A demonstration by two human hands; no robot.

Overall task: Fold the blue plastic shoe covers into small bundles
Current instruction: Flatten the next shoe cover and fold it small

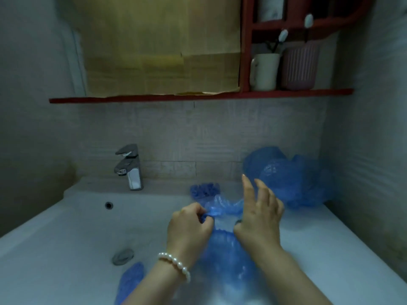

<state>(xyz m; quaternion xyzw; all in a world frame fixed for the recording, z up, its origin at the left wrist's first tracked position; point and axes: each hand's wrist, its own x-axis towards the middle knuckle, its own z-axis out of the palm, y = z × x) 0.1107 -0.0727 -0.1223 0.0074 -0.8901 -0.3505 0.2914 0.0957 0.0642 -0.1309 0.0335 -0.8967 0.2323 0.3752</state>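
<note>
fingers of the left hand [189, 227] are curling round and pinching the gathered edge of the blue shoe cover [226, 249] in the lower middle of the frame, over the white sink [66, 227]. the right hand [259, 216] is holding the cover's other side at the thumb, its fingers lifting straight and spread. a loose pile of covers [290, 175] is lying at middle right, a small blue bundle [203, 190] just behind the hands.

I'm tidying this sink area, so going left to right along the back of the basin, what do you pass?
Faucet → small folded blue bundle → loose pile of blue shoe covers in the right corner.
</note>
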